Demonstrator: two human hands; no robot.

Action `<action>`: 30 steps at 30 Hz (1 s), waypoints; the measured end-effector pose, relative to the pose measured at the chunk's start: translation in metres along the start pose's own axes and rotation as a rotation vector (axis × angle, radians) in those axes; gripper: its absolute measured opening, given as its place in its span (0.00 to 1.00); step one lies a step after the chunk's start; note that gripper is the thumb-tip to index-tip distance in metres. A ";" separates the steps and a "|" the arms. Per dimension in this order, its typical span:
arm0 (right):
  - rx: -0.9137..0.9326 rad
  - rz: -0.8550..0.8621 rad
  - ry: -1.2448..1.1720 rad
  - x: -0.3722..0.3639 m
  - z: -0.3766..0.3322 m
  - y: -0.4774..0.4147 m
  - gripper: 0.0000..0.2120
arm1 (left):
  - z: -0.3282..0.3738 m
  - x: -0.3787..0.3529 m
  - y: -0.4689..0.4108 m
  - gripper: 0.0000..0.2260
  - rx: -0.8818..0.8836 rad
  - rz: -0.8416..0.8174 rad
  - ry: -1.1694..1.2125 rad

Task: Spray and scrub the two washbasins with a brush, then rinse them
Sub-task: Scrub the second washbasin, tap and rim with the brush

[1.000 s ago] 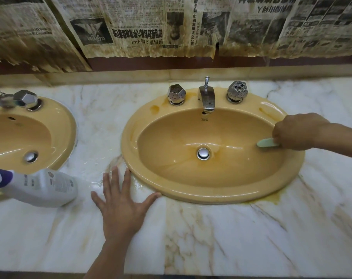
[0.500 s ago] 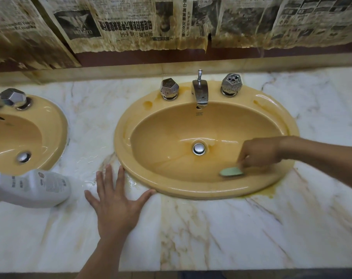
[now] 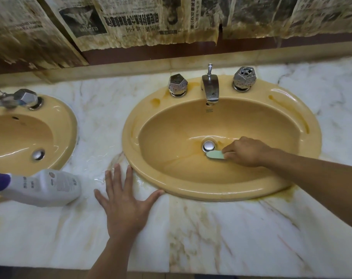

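- Pale green brush, gripped in the right hand with fingers curled round its handle, has its head down on the bottom of the right washbasin, just beside the metal drain.
- The left hand lies flat on the marble tabletop, fingers straight and spread, holding nothing, its thumb tip touching that basin's rim.
- A white spray bottle lies on its side left of that hand, beside the left washbasin.
- A metal spout stands at the right basin's back; stained newspaper covers the wall.
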State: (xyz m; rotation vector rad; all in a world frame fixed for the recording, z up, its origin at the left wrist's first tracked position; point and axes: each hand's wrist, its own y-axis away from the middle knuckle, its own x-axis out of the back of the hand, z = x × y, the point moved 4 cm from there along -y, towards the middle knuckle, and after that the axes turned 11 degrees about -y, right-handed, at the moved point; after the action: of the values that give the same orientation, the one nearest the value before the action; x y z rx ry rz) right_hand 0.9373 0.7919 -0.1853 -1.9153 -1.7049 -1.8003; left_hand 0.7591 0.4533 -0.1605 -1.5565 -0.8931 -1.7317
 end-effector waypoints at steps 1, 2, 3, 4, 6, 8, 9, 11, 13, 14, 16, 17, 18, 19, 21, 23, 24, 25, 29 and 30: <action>0.018 -0.003 -0.019 -0.007 -0.006 -0.002 0.16 | 0.000 0.000 0.000 0.53 -0.001 0.000 -0.005; 0.026 0.002 -0.028 -0.012 -0.013 -0.005 0.16 | 0.000 0.000 0.000 0.53 -0.003 0.001 -0.008; 0.035 0.014 -0.026 -0.014 -0.021 -0.007 0.17 | 0.001 0.000 0.000 0.53 -0.004 0.000 -0.010; 0.048 0.023 -0.024 -0.013 -0.028 -0.008 0.16 | 0.001 -0.001 0.000 0.52 -0.004 -0.002 -0.012; 0.084 -0.025 -0.082 -0.012 -0.032 -0.008 0.14 | 0.001 -0.001 0.000 0.52 -0.004 -0.003 -0.013; 0.085 -0.173 -0.168 -0.011 -0.023 0.003 0.12 | 0.001 0.000 0.000 0.52 -0.003 -0.002 -0.005; 0.067 -0.229 -0.177 -0.006 -0.015 0.010 0.12 | 0.001 0.000 0.000 0.53 -0.001 -0.003 -0.002; 0.008 -0.263 -0.107 0.014 0.008 0.021 0.11 | 0.002 0.001 0.000 0.53 0.002 -0.004 0.002; -0.044 -0.209 0.001 0.037 0.027 0.032 0.09 | 0.002 0.001 0.001 0.53 0.004 -0.005 0.003; -0.056 -0.180 0.028 0.044 0.034 0.036 0.10 | 0.002 0.001 0.001 0.53 0.005 -0.004 0.002; -0.067 -0.229 0.018 0.046 0.039 0.043 0.11 | 0.001 0.001 0.001 0.53 0.006 -0.002 0.008; -0.073 -0.284 -0.032 0.043 0.038 0.047 0.10 | 0.001 0.001 0.001 0.53 0.006 -0.002 0.013; -0.084 -0.327 -0.106 0.041 0.034 0.051 0.09 | 0.002 0.001 0.001 0.52 0.005 -0.002 0.018; -0.093 -0.347 -0.172 0.040 0.028 0.054 0.08 | 0.002 0.001 0.001 0.52 0.004 -0.002 0.019; -0.096 -0.349 -0.255 0.040 0.012 0.056 0.09 | 0.003 0.001 0.002 0.52 0.002 -0.003 0.013; -0.077 -0.363 -0.359 0.029 -0.012 0.051 0.10 | 0.002 0.001 0.001 0.52 0.004 -0.003 0.005; -0.068 -0.370 -0.434 0.020 -0.025 0.048 0.10 | 0.002 0.000 0.001 0.52 0.005 -0.003 0.002; -0.062 -0.368 -0.518 0.010 -0.038 0.045 0.10 | 0.002 0.000 0.001 0.52 0.004 -0.003 0.000; -0.090 -0.359 -0.611 0.005 -0.052 0.044 0.11 | 0.002 0.000 0.001 0.52 0.009 0.001 0.010; -0.126 -0.378 -0.583 0.012 -0.042 0.047 0.11 | 0.002 0.000 0.001 0.52 0.008 -0.001 0.009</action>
State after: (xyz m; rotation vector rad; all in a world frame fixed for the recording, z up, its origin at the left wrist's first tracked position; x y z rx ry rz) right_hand 0.9363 0.7544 -0.1333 -2.4955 -2.3087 -1.5623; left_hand 0.7611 0.4540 -0.1602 -1.5421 -0.8960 -1.7327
